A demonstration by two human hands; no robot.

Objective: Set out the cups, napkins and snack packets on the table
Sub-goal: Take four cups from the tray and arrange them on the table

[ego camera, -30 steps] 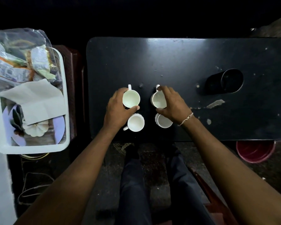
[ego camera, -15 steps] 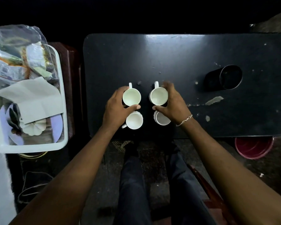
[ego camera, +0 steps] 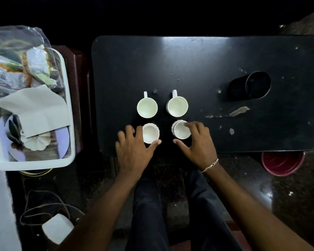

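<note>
Four white cups stand in a square on the black table (ego camera: pixel 216 57). The far left cup (ego camera: pixel 147 107) and far right cup (ego camera: pixel 177 106) stand free, handles pointing away. My left hand (ego camera: pixel 134 148) brackets the near left cup (ego camera: pixel 150 133), with fingers against its left side and the thumb at its near edge. My right hand (ego camera: pixel 198 142) is on the near right cup (ego camera: pixel 181 130), index finger on the rim and thumb by the near side. White napkins (ego camera: pixel 38 107) and snack packets (ego camera: pixel 16 69) in a clear bag lie in the white basket (ego camera: pixel 69 109) at the left.
A black cylindrical holder (ego camera: pixel 250 86) lies on its side on the table's right half. A red tub (ego camera: pixel 283 163) sits on the floor under the right near edge. A white charger (ego camera: pixel 57 228) with a cable lies on the floor. My legs are below the table's near edge.
Both hands let go of the two far cups and drew back onto the two near cups. The far cups stay in place.
</note>
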